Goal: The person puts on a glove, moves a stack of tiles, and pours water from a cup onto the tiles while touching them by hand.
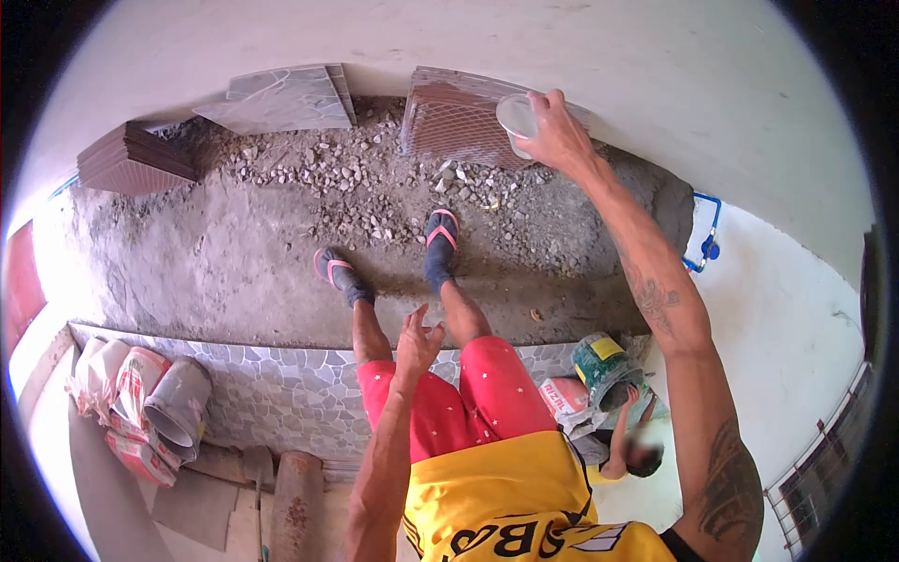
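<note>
My right hand (552, 136) reaches far forward, its fingers wrapped round a clear round plastic container (518, 122). Behind that container, a stack of reddish-brown tiles (449, 117) leans against the wall. My left hand (419, 345) hangs over my lap between the knees, fingers apart, holding nothing. Gravel (351, 183) lies on the rough grey ground around my feet, which wear dark socks and pink-strapped slippers (443, 229).
Grey stone-patterned tiles (286, 101) and dark brown tiles (136, 161) lean at the wall. Sacks (140, 379), a grey bucket (178, 403) and a shovel (259, 468) are at lower left. A person (637, 450) at lower right touches a green bucket (599, 365). Blue pipe (716, 220) runs along the right wall.
</note>
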`<control>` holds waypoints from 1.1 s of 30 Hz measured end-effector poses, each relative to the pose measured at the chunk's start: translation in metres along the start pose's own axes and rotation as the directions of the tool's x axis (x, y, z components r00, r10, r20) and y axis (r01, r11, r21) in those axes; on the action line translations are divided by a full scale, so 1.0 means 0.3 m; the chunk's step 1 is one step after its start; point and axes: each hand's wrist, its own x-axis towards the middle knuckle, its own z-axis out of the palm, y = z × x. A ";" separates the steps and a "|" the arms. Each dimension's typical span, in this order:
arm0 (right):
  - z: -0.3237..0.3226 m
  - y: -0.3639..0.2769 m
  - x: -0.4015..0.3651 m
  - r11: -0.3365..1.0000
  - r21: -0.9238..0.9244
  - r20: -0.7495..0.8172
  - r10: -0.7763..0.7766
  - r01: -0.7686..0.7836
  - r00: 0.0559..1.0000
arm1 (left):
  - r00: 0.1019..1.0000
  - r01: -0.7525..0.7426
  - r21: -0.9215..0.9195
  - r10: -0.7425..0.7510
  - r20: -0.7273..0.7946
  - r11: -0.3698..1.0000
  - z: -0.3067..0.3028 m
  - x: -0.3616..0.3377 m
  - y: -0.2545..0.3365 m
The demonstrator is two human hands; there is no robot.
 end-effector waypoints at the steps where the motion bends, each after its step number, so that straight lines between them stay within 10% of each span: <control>1: -0.003 -0.014 0.010 1.000 -0.004 0.021 0.007 -0.007 1.000 | 1.000 -0.005 0.005 0.005 0.001 1.000 0.004 -0.002 -0.010; 33: -0.032 -0.152 0.081 0.998 -0.045 0.153 -0.025 0.033 0.988 | 0.999 0.038 0.028 -0.039 0.017 0.999 -0.013 -0.019 0.019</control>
